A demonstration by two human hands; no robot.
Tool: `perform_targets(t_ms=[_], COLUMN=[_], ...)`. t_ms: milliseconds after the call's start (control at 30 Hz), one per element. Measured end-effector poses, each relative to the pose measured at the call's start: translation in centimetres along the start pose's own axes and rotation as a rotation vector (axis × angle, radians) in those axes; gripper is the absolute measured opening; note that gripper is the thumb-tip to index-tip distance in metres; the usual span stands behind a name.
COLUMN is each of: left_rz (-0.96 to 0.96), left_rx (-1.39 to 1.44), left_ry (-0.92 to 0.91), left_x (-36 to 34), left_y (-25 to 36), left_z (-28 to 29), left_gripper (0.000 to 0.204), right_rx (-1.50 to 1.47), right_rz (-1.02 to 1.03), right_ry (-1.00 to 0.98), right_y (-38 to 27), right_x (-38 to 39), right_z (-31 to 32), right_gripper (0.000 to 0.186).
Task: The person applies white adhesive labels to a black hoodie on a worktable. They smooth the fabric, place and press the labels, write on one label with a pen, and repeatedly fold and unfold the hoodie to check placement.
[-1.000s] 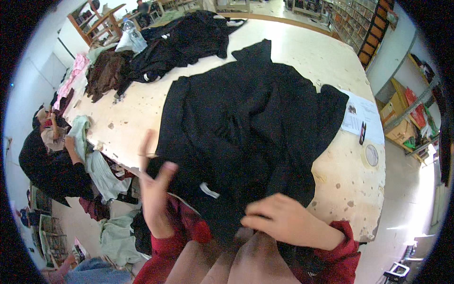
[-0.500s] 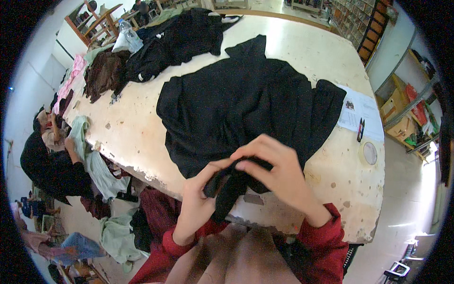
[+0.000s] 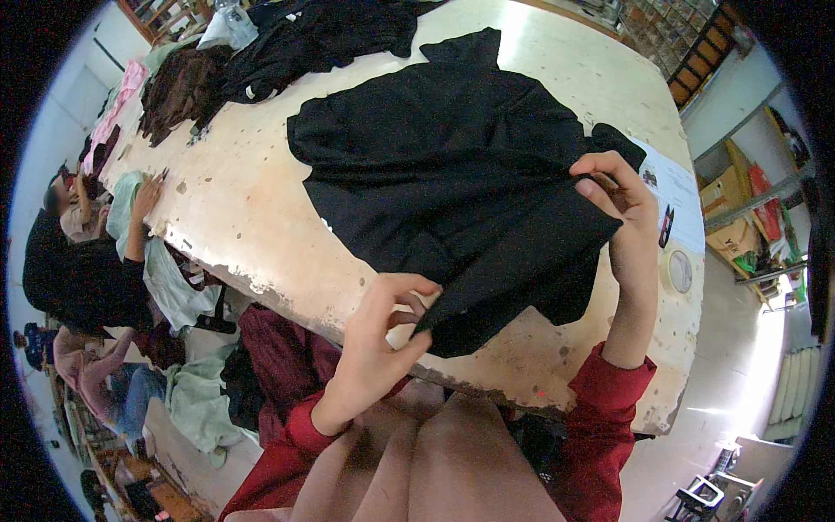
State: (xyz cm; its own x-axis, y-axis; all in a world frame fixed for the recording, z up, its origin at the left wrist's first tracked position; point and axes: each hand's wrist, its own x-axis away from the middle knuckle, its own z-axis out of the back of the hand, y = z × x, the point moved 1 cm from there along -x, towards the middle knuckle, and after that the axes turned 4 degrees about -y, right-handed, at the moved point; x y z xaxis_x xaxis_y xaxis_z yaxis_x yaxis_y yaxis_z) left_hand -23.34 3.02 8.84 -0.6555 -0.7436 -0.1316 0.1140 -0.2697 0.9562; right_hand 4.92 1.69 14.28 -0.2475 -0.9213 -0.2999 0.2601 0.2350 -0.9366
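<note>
A black garment (image 3: 452, 174) lies spread on the pale, worn table (image 3: 252, 200) in front of me; its exact kind is hard to make out. Its near edge is pulled up toward me and stretched between my hands. My left hand (image 3: 383, 331) pinches the lower left corner of that edge, at the table's front. Farther up and to the right, my right hand (image 3: 622, 196) grips the edge between thumb and fingers. The cloth between them hangs taut in a few diagonal folds, its lower part reaching the table's near edge.
At the right lie printed sheets (image 3: 683, 196), a marker (image 3: 666, 228) and a tape roll (image 3: 678, 271). Dark clothes (image 3: 322, 52), a brown garment (image 3: 184, 87) and a plastic bag with a bottle (image 3: 228, 28) are at the far left. Another person (image 3: 83, 252) handles pale green cloth (image 3: 165, 270).
My hands, close together before over bunched cloth, are now apart. The right hand moved up and right, drawing the garment's edge out straight. The view has tilted down slightly.
</note>
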Motion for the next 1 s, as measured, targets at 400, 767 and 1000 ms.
perform_targets(t_ms=[400, 767, 1000], left_rz=[-0.015, 0.322, -0.401], left_rx=[-0.655, 0.212, -0.621], left_ry=[-0.211, -0.050, 0.255], left_x=[-6.0, -1.9, -22.3], left_y=[-8.7, -10.8, 3.0], left_z=[4.9, 24.1, 24.8], left_gripper=[0.084, 0.047, 0.056], right_rx=[0.132, 0.473, 0.238], right_rz=[0.086, -0.416, -0.111], right_ry=[-0.317, -0.635, 0.326], right_y=[0.5, -0.4, -3.6], right_x=[1.5, 12.4, 2.7], right_z=[-4.3, 3.9, 16.4], right_gripper=[0.038, 0.029, 0.038])
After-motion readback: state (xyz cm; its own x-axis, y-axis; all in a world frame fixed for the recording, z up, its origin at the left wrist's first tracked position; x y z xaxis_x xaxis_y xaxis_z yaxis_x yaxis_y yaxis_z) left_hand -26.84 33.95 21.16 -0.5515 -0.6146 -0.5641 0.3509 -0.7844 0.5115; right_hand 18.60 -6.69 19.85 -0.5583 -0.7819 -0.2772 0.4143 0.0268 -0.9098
